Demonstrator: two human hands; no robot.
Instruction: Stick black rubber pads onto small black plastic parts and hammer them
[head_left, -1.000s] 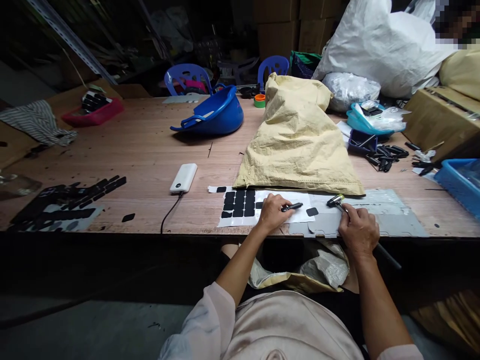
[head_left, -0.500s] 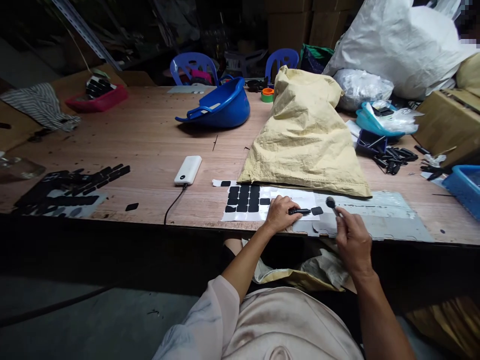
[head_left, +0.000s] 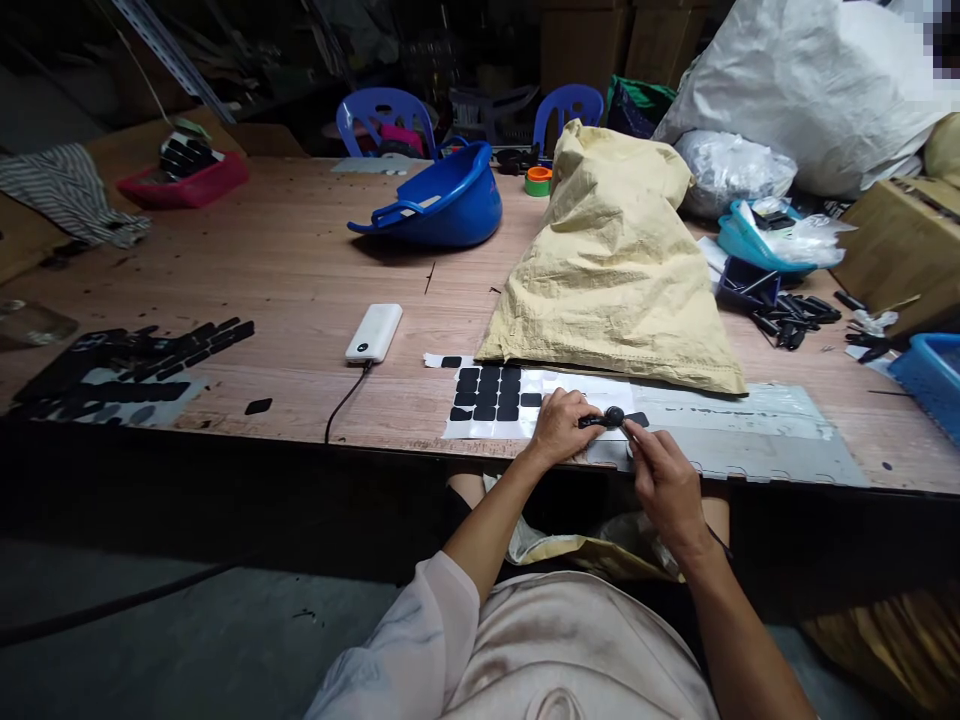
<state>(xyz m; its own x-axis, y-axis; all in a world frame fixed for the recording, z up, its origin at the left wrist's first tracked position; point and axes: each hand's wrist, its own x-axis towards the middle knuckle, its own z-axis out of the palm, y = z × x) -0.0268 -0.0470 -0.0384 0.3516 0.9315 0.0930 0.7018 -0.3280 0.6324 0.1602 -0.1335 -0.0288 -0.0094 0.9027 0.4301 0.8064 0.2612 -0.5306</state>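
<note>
My left hand [head_left: 559, 425] rests at the table's front edge, its fingers closed on a slim black stick-like piece [head_left: 591, 421]. In my right hand [head_left: 667, 485] is a small round-headed black tool [head_left: 615, 415] with a thin handle. The tool's head lies over the far end of the stick-like piece; whether they touch I cannot tell. Just right of the head, a black rounded patch [head_left: 637, 419] is partly covered. Left of my left hand lies a white sheet [head_left: 491, 430] bearing rows of black rounded patches [head_left: 487, 385].
A pale yellow sack [head_left: 611, 290] stands right behind my hands. Left of it are a white power bank [head_left: 374, 333] with a cable and a tilted blue basin [head_left: 457, 205]. Black strips [head_left: 150, 365] lie far left. Black pieces [head_left: 799, 315] and a blue tray [head_left: 930, 375] are on the right.
My right hand has moved left, bringing the round-headed tool onto the end of the black stick-like piece. My left hand keeps its hold there. The view has shifted slightly.
</note>
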